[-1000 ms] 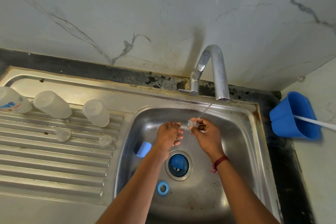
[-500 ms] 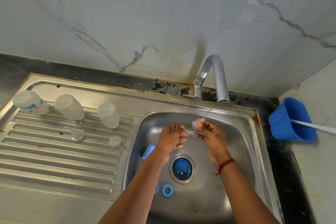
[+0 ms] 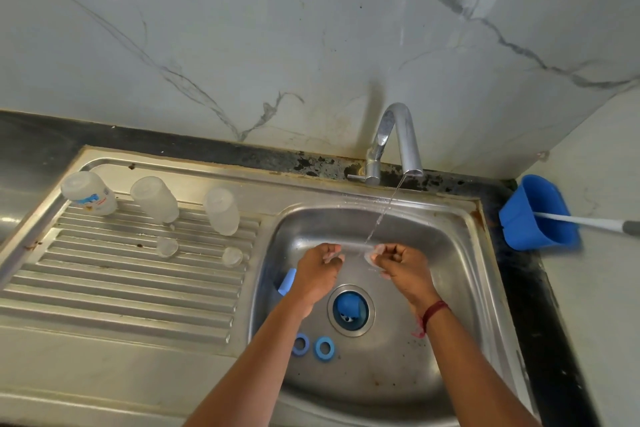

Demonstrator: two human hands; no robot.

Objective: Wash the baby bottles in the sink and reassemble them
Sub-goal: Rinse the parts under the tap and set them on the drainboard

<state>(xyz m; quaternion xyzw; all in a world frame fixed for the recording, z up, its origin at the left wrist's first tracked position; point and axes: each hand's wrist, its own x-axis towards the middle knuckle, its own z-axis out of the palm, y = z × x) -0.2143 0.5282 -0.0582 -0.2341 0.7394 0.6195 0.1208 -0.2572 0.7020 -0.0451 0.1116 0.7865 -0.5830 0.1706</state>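
Observation:
My right hand (image 3: 401,265) pinches a clear silicone nipple (image 3: 370,255) over the sink basin (image 3: 460,274), right where the thin stream from the tap (image 3: 398,142) lands. My left hand (image 3: 318,269) hovers a short way to its left, fingers loosely curled and holding nothing I can see. Three clear bottles (image 3: 89,198) (image 3: 154,199) (image 3: 221,211) stand upside down on the drainboard (image 3: 121,288), with two clear nipples (image 3: 167,247) (image 3: 232,256) in front of them. In the basin lie two blue rings (image 3: 300,344) (image 3: 324,347), a blue cap (image 3: 287,281) and another blue cap (image 3: 347,308) in the drain.
A blue holder (image 3: 533,218) with a white-handled brush (image 3: 588,222) leans at the right on the black counter edge. Marble wall rises directly behind the tap. The steel counter front lies below the drainboard.
My hands have drawn apart: the left one moved off the nipple to the left, while the right one keeps it under the stream. My view has shifted slightly.

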